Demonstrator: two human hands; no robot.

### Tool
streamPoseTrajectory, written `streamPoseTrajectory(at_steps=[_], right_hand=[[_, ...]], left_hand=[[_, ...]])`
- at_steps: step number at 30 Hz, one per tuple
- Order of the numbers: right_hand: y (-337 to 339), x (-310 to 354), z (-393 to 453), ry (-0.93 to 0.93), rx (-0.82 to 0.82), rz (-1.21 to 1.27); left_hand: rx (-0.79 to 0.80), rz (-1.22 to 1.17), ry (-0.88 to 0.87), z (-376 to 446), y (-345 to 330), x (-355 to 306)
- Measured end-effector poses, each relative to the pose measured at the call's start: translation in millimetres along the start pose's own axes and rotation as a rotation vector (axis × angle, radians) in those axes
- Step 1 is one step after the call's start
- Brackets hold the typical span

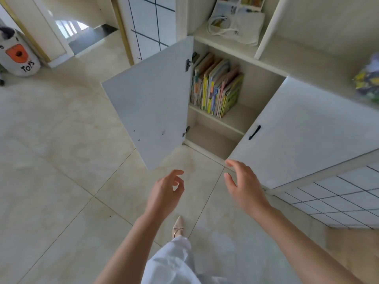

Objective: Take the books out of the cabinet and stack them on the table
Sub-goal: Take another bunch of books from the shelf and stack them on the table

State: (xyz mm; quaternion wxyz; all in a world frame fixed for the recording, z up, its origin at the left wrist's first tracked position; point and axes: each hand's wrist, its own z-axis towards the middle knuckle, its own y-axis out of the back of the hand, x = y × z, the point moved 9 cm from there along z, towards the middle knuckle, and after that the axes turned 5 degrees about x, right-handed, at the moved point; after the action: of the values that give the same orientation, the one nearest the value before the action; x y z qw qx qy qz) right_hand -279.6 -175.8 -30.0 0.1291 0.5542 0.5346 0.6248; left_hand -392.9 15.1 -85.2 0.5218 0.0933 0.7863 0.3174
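Note:
A row of several colourful thin books (216, 87) stands upright on the upper shelf of a low white cabinet (231, 124). The cabinet's left door (151, 103) is swung wide open; its right door (303, 136), with a black handle (254, 132), also stands open. The lower shelf holds nothing I can see. My left hand (166, 193) hangs in front of the cabinet over the floor, fingers loosely curled, holding nothing. My right hand (244, 185) is beside it with relaxed fingers, close to the right door's lower corner, empty. No table is in view.
An open shelf above holds a white cloth bag (240, 27) and picture books. A white toy bag (18, 56) stands on the tiled floor at far left. A yellow-blue bundle (367, 83) lies on the cabinet top at right. My shoe (178, 227) points toward the cabinet.

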Motion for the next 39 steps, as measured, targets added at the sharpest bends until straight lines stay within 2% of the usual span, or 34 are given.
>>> streamPoseTrajectory(at_steps=[7, 12, 19, 25, 33, 39], right_hand=[[46, -5, 117, -0.060, -0.052, 0.069], [65, -26, 192, -0.109, 0.001, 0.153], [78, -80, 305, -0.326, 0.108, 0.371], [62, -118, 393, -0.452, 0.183, 0.494], [29, -147, 491, -0.617, 0.146, 0.605], [18, -159, 534, -0.672, 0.149, 0.675]], left_hand=[[0.112, 0.045, -0.020, 131, 6, -36], [0.128, 0.006, 0.024, 210, -6, -55], [0.094, -0.119, 0.089, 297, -43, -78], [0.056, -0.192, 0.109, 371, -85, -84], [0.019, -0.268, 0.048, 453, -121, -79], [-0.030, -0.291, -0.041, 497, -144, -84]])
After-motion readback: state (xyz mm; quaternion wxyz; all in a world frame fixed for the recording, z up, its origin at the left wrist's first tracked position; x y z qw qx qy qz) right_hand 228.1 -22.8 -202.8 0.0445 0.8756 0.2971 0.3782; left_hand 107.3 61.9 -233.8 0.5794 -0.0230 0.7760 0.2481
